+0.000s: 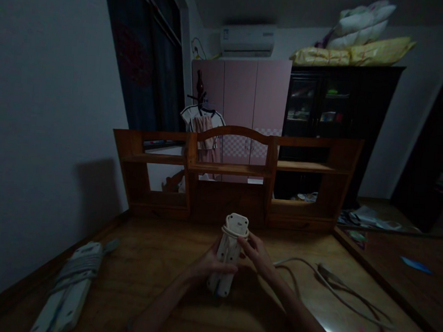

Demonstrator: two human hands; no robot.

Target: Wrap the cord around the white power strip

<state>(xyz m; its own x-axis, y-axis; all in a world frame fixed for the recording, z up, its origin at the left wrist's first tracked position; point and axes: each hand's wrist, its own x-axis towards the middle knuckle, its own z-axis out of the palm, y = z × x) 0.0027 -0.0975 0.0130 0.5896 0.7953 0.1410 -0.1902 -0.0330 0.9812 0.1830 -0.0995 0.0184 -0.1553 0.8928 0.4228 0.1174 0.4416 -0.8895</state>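
A white power strip [229,252] is held tilted up above the desk, its screw-dotted underside towards me. My left hand [214,264] wraps round its lower half, thumb across the underside. Near the upper end, a few turns of white power cord [234,232] circle the strip. My right hand [254,250] is closed at these turns, with fingertips on the cord at the strip's right edge. From behind my right wrist, the loose cord runs out to the right and loops back to its plug [326,272] on the desk.
At the left lies another white power strip [69,287] with its cord wound round it. A wooden shelf unit [230,169] stands along the desk's back edge. The wooden desk [150,262] meets the wall at the left; a raised edge [383,288] borders it at the right.
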